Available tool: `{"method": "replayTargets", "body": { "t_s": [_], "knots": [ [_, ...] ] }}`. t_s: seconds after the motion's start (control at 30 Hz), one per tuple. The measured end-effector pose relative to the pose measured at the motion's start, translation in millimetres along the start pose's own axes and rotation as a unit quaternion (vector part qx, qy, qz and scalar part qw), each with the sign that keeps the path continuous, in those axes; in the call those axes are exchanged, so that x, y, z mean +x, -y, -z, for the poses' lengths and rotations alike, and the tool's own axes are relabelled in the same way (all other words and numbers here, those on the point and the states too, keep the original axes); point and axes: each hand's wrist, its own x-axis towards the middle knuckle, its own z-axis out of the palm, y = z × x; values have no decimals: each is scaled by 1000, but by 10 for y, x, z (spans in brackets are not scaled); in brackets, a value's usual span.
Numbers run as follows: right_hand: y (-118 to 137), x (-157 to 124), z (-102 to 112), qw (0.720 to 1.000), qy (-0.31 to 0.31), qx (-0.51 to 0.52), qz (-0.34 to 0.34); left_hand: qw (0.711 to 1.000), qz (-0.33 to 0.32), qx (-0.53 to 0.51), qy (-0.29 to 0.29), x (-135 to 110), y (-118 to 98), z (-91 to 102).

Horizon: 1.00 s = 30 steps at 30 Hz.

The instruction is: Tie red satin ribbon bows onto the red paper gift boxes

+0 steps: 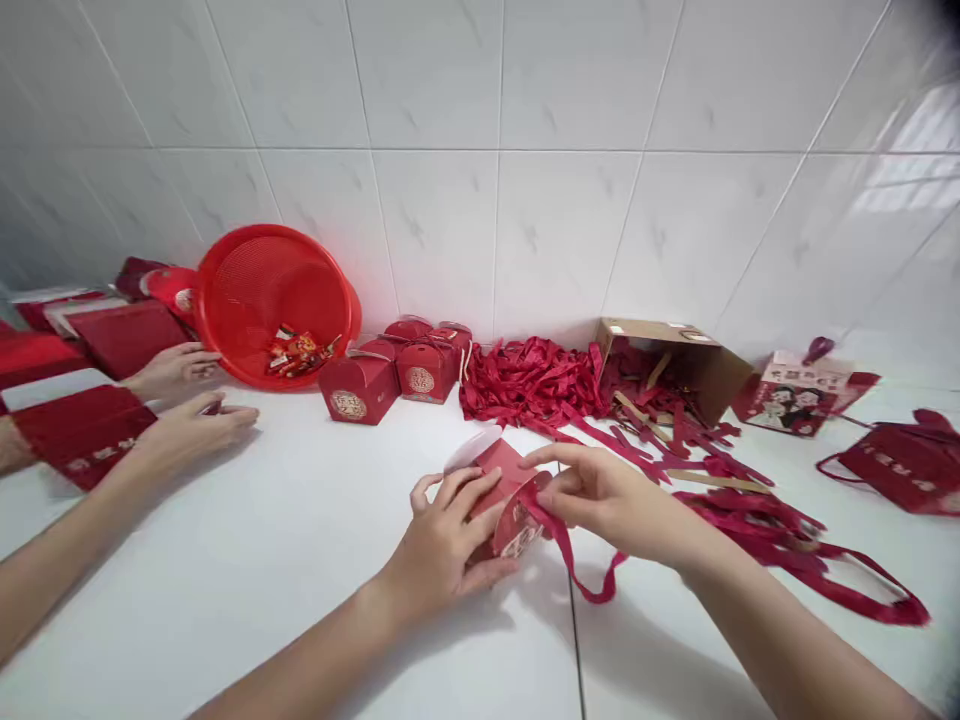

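A small red gift box (501, 470) with pale gold print is tilted on the white table in front of me. My left hand (457, 530) grips it from the left side, fingers over its top and thumb low on the front. At the box's right side, my right hand (592, 490) pinches a dark red ribbon (574, 560) near the box's top flap. The ribbon's loose end hangs down and curls on the table. The fingers partly cover the flap, so how the ribbon passes through it cannot be seen.
Behind stand several finished red boxes (360, 385), a ribbon heap (536, 380) and a tipped cardboard box (675, 365). A red basket (277, 240) with wrapped sweets leans by the wall. At left, a co-worker's hands (191, 430) are near red bags (82, 430). Boxes (795, 395) sit right.
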Motion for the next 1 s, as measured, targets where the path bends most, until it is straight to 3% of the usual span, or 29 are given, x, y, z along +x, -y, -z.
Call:
{"method": "replayTargets", "body": {
  "t_s": [0.33,1.0],
  "knots": [
    [-35,70,5,999,-6,5,-41,1000,0,-4,-14,34,-1,12],
    [33,17,-15,999,-1,38,-36,999,8,-27,-25,40,-17,35]
  ]
}}
